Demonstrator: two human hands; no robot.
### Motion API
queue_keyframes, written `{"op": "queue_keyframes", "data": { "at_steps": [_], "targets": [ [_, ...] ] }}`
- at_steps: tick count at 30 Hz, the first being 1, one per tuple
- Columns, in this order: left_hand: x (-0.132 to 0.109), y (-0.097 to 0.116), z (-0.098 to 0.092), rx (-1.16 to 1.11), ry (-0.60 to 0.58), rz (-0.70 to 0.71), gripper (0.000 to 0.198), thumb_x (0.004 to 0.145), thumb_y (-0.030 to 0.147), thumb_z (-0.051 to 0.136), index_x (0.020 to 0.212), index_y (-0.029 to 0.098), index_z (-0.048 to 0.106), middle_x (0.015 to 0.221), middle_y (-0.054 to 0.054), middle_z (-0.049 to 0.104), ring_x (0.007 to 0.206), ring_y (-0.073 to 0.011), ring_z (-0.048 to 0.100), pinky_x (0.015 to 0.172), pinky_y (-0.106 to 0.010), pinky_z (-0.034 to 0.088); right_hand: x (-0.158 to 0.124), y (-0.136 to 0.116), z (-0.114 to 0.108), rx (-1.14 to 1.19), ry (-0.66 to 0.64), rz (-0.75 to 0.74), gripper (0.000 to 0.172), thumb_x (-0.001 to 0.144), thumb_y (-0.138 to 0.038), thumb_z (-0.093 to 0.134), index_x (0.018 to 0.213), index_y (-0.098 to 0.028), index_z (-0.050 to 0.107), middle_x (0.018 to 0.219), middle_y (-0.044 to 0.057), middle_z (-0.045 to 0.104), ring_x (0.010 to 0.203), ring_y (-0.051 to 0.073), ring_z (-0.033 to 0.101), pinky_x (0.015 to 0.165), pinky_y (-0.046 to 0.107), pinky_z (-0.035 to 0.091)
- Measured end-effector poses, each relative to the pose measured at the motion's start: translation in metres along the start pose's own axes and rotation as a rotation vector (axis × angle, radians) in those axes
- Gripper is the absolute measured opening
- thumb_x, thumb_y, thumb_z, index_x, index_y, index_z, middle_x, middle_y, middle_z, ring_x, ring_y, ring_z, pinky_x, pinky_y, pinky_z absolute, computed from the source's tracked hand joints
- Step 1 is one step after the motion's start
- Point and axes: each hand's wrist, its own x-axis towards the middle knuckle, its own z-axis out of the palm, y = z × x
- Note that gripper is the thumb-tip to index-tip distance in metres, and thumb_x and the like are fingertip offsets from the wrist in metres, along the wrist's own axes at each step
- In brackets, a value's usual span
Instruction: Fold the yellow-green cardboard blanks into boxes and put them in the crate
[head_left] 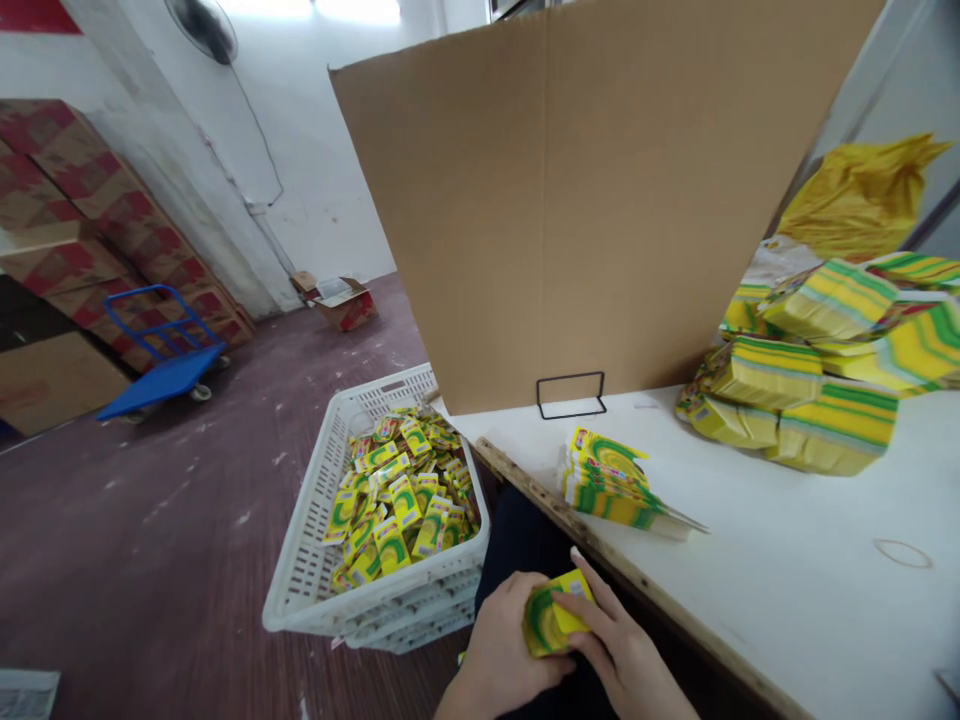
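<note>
Over my lap, at the table's near edge, a small yellow and green carton [551, 612] is between my hands. My left hand [501, 640] is closed round its left side. Fingers of my right hand [619, 635] press on its top and right side, the index finger raised along the far edge. On the white table [787, 560] just beyond lies a fanned stack of flat yellow and green cartons [611, 480]. To the left, a white plastic basket [300, 570] holds a heap of small yellow cartons [405, 500].
A tall cardboard sheet [600, 200] stands behind the table, with a black wire stand [571, 396] at its foot. Banded bundles of flat cartons [836, 425] pile up at right, near a rubber band [904, 553]. A blue trolley [169, 370] and stacked boxes [112, 210] are at left.
</note>
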Motion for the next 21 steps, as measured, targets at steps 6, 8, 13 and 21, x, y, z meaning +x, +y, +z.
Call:
{"op": "queue_keyframes", "data": {
  "at_steps": [6, 8, 13, 21],
  "targets": [
    [0.003, 0.008, -0.011, 0.089, -0.105, 0.015, 0.073, 0.045, 0.025, 0.092, 0.115, 0.022, 0.068, 0.108, -0.005, 0.072, 0.096, -0.0278, 0.065, 0.088, -0.04, 0.049, -0.001, -0.005, -0.024, 0.079, -0.12, 0.011, 0.02, 0.091, -0.033, 0.063, 0.105, -0.027, 0.077, 0.142, 0.011, 0.06, 0.123, 0.03, 0.065, 0.104, 0.042, 0.054],
    [0.005, 0.012, -0.011, 0.113, -0.086, 0.045, 0.072, 0.047, 0.025, 0.091, 0.115, 0.022, 0.068, 0.108, -0.006, 0.071, 0.097, -0.0286, 0.065, 0.089, -0.04, 0.049, 0.0, -0.009, -0.02, 0.081, -0.083, 0.043, 0.021, 0.089, -0.029, 0.063, 0.106, -0.025, 0.075, 0.143, 0.013, 0.059, 0.126, 0.03, 0.063, 0.106, 0.043, 0.052],
    [0.005, 0.008, -0.006, -0.174, 0.037, 0.095, 0.06, 0.059, 0.026, 0.085, 0.115, 0.021, 0.065, 0.107, -0.007, 0.07, 0.096, -0.0256, 0.065, 0.086, -0.037, 0.051, 0.003, -0.022, -0.002, 0.16, 0.18, 0.086, 0.055, 0.09, -0.027, 0.06, 0.143, -0.02, 0.05, 0.149, 0.017, 0.05, 0.139, 0.028, 0.05, 0.112, 0.046, 0.047],
    [0.016, -0.025, 0.012, -1.21, 0.61, -0.285, 0.056, 0.073, 0.058, 0.077, 0.113, 0.022, 0.061, 0.123, -0.011, 0.064, 0.098, -0.0224, 0.067, 0.082, -0.037, 0.056, 0.019, -0.032, -0.044, 0.188, 0.375, 0.207, 0.017, 0.093, -0.032, 0.055, 0.093, -0.02, 0.067, 0.087, 0.006, 0.074, 0.078, 0.019, 0.07, 0.075, 0.031, 0.058]
  ]
}}
